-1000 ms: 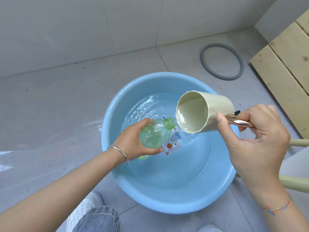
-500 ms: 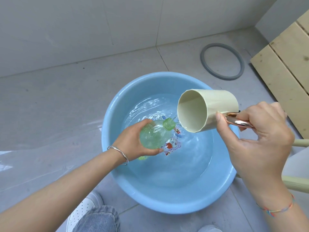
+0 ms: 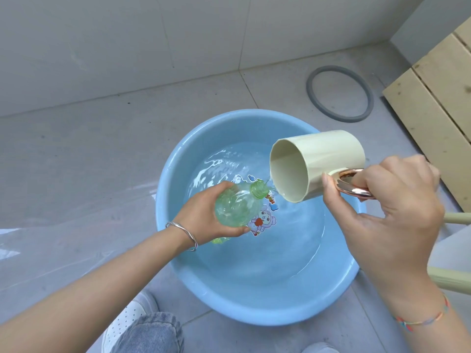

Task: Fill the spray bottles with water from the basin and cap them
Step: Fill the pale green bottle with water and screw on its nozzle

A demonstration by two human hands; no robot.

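Spray bottle of clear green ribbed plastic (image 3: 238, 206) sits uncapped at the centre of the frame, tilted over the round light-blue plastic basin (image 3: 178, 266) of water, its threaded neck toward the right. Your left hand (image 3: 204, 216) wraps its fingers round the bottle's body. Your right hand (image 3: 390, 207) grips the shiny copper handle of the cream cylindrical cup (image 3: 316, 165), tipped on its side with its lip just beside the bottle's neck. A grey rubber ring (image 3: 340, 94) lies on the tiled floor, upper right.
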